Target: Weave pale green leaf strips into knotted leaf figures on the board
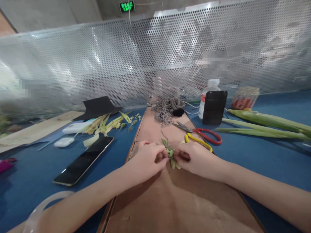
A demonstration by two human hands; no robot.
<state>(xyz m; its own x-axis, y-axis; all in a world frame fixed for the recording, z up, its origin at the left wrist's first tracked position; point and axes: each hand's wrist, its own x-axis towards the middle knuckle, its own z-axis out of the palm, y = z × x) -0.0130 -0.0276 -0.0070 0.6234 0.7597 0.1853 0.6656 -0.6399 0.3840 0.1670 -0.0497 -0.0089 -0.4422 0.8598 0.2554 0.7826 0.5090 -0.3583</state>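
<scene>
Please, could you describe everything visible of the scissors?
The scissors lie on the wooden board, metal blades slightly apart, pointing away from the person, tips near the grey cord. The red handle reaches over the blue table; the right hand partly hides the yellow handle; whether they touch is unclear.

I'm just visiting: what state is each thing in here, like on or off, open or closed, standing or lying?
Left hand: pinching the green leaf bundle
Right hand: pinching the same bundle
Scissors: lying down, slightly open
Left phone: lying flat, screen dark
Right phone: propped upright, screen dark
Bottle: standing
Jar: standing, lid unclear
Grey cord: loosely tangled
Exit sign: lit
</scene>
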